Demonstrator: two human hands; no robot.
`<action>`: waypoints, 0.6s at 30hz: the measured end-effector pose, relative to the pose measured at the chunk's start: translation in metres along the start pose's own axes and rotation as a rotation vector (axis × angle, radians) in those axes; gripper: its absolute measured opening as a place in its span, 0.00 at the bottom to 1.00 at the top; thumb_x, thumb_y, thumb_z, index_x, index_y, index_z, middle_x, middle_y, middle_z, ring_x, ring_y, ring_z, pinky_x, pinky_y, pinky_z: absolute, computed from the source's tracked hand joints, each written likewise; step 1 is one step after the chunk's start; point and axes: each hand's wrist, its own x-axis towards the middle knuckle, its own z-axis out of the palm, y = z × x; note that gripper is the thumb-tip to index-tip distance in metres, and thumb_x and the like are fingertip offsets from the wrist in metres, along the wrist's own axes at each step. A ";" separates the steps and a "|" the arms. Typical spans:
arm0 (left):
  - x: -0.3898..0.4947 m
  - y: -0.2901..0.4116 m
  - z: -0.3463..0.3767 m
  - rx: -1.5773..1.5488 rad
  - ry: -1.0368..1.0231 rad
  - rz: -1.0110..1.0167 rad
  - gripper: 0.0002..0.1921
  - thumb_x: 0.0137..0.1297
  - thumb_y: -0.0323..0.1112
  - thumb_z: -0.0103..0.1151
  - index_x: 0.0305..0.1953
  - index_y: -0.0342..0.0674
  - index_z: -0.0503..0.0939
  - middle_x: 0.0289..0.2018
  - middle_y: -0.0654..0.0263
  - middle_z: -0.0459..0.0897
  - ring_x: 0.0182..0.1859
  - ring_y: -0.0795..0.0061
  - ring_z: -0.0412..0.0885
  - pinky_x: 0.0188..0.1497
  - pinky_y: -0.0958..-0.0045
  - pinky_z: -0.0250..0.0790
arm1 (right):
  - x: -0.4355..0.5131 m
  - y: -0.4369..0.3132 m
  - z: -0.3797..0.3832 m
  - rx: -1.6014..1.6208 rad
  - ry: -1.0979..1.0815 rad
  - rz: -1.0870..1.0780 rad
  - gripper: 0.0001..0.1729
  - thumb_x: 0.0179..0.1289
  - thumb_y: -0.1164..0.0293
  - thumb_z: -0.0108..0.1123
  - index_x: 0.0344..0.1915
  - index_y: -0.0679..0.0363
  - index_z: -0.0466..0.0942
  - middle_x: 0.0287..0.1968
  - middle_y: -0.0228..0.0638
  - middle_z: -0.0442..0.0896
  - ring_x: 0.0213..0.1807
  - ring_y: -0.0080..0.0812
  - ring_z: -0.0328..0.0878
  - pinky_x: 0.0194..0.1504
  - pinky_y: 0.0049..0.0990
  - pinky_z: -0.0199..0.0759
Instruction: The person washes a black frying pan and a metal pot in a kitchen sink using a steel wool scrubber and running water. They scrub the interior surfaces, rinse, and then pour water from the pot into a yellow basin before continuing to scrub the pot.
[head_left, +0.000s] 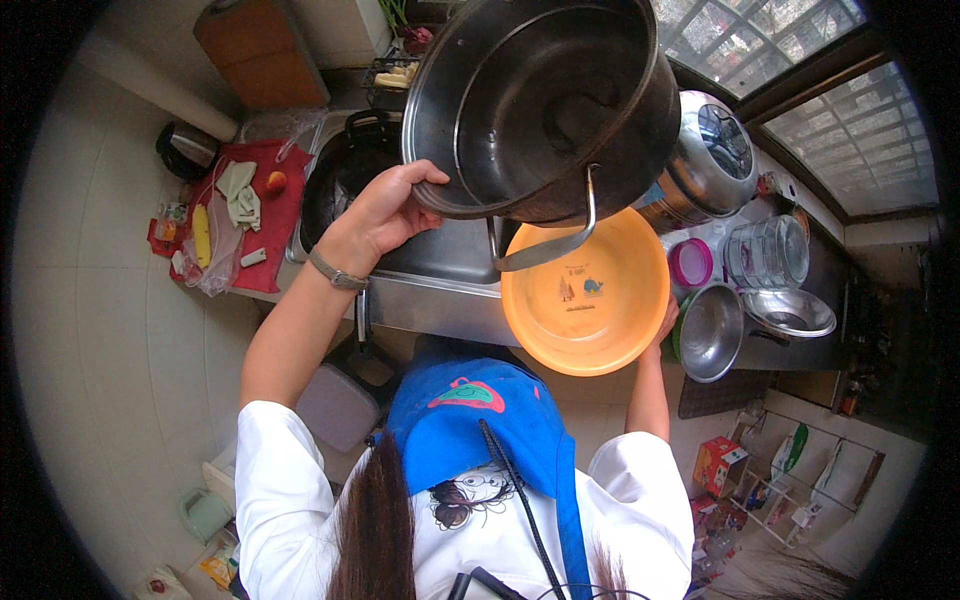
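My left hand (397, 206) grips the rim of a large dark metal pot (555, 97), with the thumb over the edge. The pot tilts so that its inside faces me, and a wire side handle (551, 251) hangs in front of a yellow plastic basin (585, 330). On the basin's right side my right hand (667, 321) holds the outer wall; most of its fingers are hidden. Printed pictures mark the basin's bottom. Behind my left forearm lies the stainless steel sink (442, 259), where a dark pan (322, 187) rests in the left part.
Left of the sink, a red cloth (281, 217) bears a banana (201, 236), an apple (276, 181) and a pale cloth (240, 195) near an electric kettle (187, 148). At right stand a metal bowl (712, 334), a shallow metal dish (791, 311), a glass jar (769, 251) and a large steel vessel (716, 150).
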 end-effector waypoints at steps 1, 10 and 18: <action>0.000 0.000 0.000 0.009 0.008 0.003 0.07 0.58 0.30 0.52 0.23 0.40 0.74 0.18 0.63 0.79 0.17 0.76 0.74 0.24 0.77 0.70 | 0.001 0.001 0.002 0.003 0.089 -0.101 0.37 0.52 0.58 0.64 0.62 0.58 0.65 0.54 0.41 0.74 0.49 0.48 0.72 0.49 0.43 0.64; 0.000 0.002 0.005 0.013 -0.012 -0.012 0.08 0.59 0.30 0.52 0.23 0.39 0.75 0.20 0.61 0.81 0.17 0.75 0.75 0.23 0.78 0.71 | 0.008 0.008 0.016 0.022 0.033 -0.036 0.40 0.52 0.55 0.63 0.63 0.57 0.62 0.51 0.44 0.74 0.48 0.48 0.71 0.49 0.45 0.62; 0.000 0.002 0.009 0.011 -0.005 -0.007 0.08 0.59 0.31 0.52 0.23 0.39 0.75 0.18 0.62 0.80 0.16 0.75 0.75 0.22 0.78 0.71 | 0.002 0.008 0.016 0.007 0.138 -0.038 0.30 0.54 0.56 0.60 0.55 0.58 0.69 0.44 0.47 0.69 0.48 0.52 0.66 0.47 0.46 0.62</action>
